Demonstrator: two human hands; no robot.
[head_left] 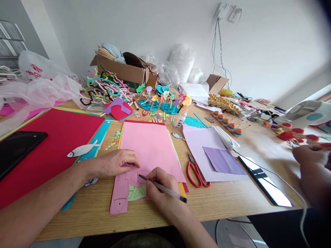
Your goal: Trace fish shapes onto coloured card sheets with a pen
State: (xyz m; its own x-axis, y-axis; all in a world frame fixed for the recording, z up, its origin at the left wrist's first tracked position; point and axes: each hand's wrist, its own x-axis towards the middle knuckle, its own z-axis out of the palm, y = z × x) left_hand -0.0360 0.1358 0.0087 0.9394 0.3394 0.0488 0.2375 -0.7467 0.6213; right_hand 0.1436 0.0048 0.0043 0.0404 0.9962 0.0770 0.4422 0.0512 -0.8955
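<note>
A black-capped pen (168, 190) is pinched in my right hand (162, 189), its tip on a pink sheet (148, 141). By the tip is a fish outline (138, 176) drawn on the pink paper. My left hand (124, 162) lies on the sheet's left part, fingers bent and thumb apart, holding nothing. Below it is a narrow pink strip (119, 196) with a fish drawn on it. A light green paper piece (137, 193) with pen lines lies between the strip and my right hand, which partly hides it.
Red-handled scissors (196, 174) and lilac paper (198, 141) lie to the right, beyond them a phone (263, 181). Red paper (59, 151) with a black device (20, 148) fills the left. A glue bottle (181, 119) stands behind. Another person's hand (311, 160) is at far right.
</note>
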